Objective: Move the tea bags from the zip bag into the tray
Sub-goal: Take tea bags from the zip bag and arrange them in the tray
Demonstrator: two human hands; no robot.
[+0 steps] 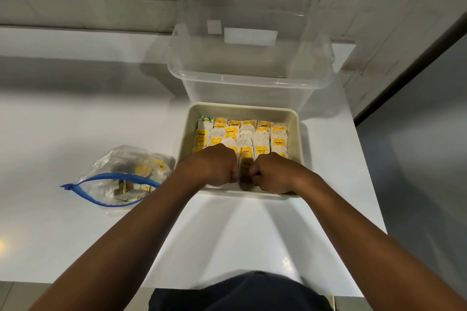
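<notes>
Far left I see the crinkled clear zip bag, blue zipper open, tea bags still inside, on a glossy white counter. My left hand and right hand pinch one tea bag together at the beige tray near edge. Yellow-tagged tea bags fill its rows; a clear plastic bin stands behind.

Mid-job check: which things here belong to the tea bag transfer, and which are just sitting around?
Part of the job:
- zip bag, open, tea bags left inside
- beige tray, rows of tea bags
- tea bag with yellow tag, pinched between left hand and right hand

Just lying about:
- clear plastic container behind the tray
- white table
</notes>
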